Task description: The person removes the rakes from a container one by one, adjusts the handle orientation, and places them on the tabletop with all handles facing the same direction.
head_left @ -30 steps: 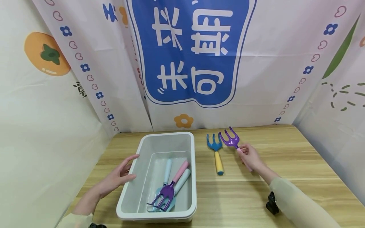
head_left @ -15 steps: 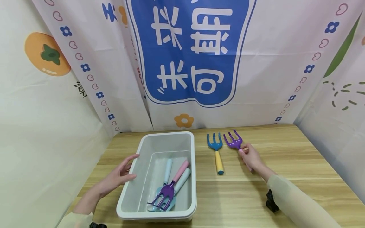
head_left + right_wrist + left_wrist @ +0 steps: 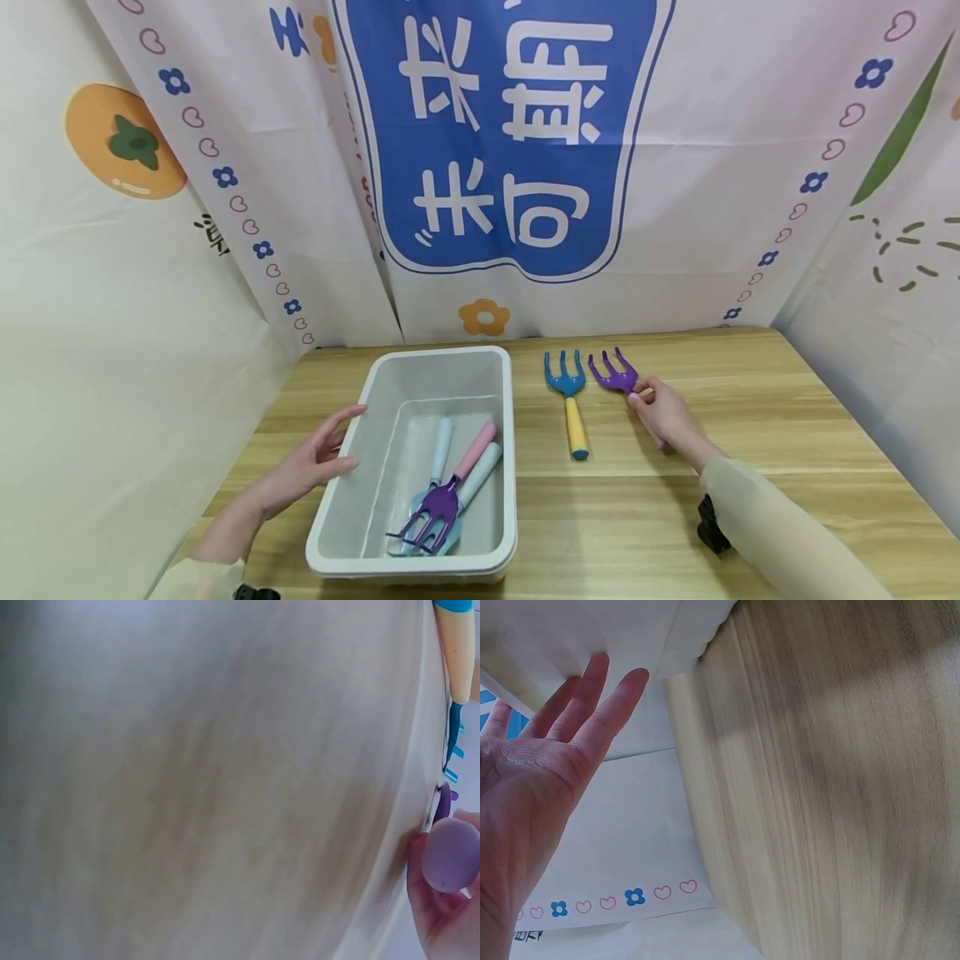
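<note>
My right hand (image 3: pixel 667 419) grips the pink handle (image 3: pixel 451 855) of a purple hand fork (image 3: pixel 617 377) at the right of the table. Its prongs point to the back, beside a blue hand fork (image 3: pixel 566 385) with a yellow handle that lies on the wood. With fingers spread, my left hand (image 3: pixel 311 458) rests against the left side of a grey-white plastic bin (image 3: pixel 317 542); in the left wrist view its fingertips (image 3: pixel 636 677) touch the bin's outer wall. Inside the bin lie another purple fork (image 3: pixel 438 504) with a pink handle and two light-blue tools (image 3: pixel 480 473), their heads partly covered.
The wooden table (image 3: pixel 600 533) runs back to a white printed cloth (image 3: pixel 697 250) with a blue panel. More cloth hangs at the left and right sides. Black straps show at both wrists.
The purple fork in my right hand has come down slightly and shifted right, away from the blue fork's prongs. My left hand and the bin have stayed still.
</note>
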Motion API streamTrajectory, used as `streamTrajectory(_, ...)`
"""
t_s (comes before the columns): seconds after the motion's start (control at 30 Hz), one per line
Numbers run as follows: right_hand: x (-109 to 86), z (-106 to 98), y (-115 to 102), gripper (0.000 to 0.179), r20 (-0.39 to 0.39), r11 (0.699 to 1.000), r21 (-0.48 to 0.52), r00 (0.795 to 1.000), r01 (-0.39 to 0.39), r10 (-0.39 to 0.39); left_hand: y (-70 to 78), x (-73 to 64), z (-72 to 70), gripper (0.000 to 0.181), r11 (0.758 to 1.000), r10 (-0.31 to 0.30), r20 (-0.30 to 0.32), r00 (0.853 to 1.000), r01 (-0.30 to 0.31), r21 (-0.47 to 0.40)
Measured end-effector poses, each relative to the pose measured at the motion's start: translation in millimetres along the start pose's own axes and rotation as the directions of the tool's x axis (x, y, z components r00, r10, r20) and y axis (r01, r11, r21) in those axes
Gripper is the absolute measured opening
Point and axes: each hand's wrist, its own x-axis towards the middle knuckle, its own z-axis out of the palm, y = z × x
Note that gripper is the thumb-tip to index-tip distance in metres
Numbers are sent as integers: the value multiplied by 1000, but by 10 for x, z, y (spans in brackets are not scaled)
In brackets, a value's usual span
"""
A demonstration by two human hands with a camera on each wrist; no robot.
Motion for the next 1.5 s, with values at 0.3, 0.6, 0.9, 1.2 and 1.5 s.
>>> streamTrajectory(0.3,0,-8,-34,31,36,995,-94,999,-19,23,17,9,0,67,1000,10,12,1000,-10,-8)
streamTrajectory(0.6,59,53,-79,27,36,995,-83,998,-55,58,9,5,2,67,1000,15,10,1000,-16,5)
streamTrajectory(0.9,95,99,-97,27,26,997,-57,998,-58,60,4,8,1,67,1000,17,15,1000,-17,-9)
streamTrajectory(1.2,78,71,-114,31,28,998,-40,999,-41,42,-14,-4,-12,67,1000,0,1,1000,0,-2)
streamTrajectory(1.5,22,-103,-305,47,-13,994,-33,994,104,-105,-8,-6,-10,68,1000,-17,-16,1000,17,5)
